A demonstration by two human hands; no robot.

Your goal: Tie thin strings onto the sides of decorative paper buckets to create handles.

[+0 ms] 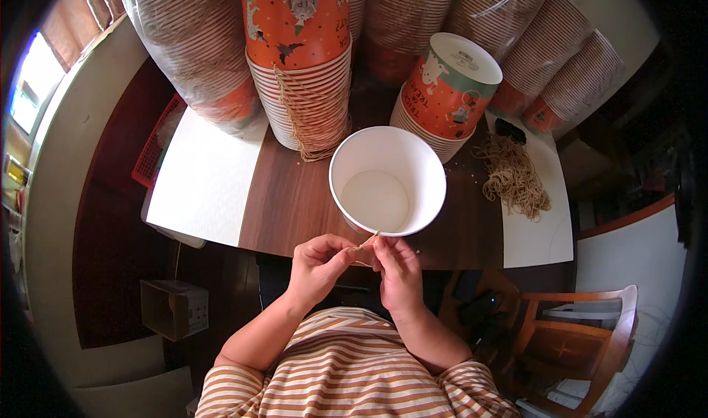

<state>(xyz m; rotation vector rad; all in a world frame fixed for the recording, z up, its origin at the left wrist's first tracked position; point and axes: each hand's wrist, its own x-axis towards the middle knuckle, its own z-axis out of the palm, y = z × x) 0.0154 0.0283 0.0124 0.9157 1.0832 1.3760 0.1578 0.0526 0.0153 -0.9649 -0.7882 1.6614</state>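
A short length of tan string runs between my hands, just in front of a paper bucket's near rim. My left hand pinches it between thumb and fingertips. Closed on the same string, my right hand has its fingertips close to the rim. The paper bucket stands mouth up at the table's front edge, with its white inside showing and nothing in it. Most of its outer wall is hidden from above. Whether the string passes through the bucket's wall I cannot tell.
Behind it stand a tall stack of orange buckets draped with tan strings, and an upside-down orange stack. Plastic-wrapped stacks line the back. A string pile lies right, beside a black object. A wooden chair stands lower right.
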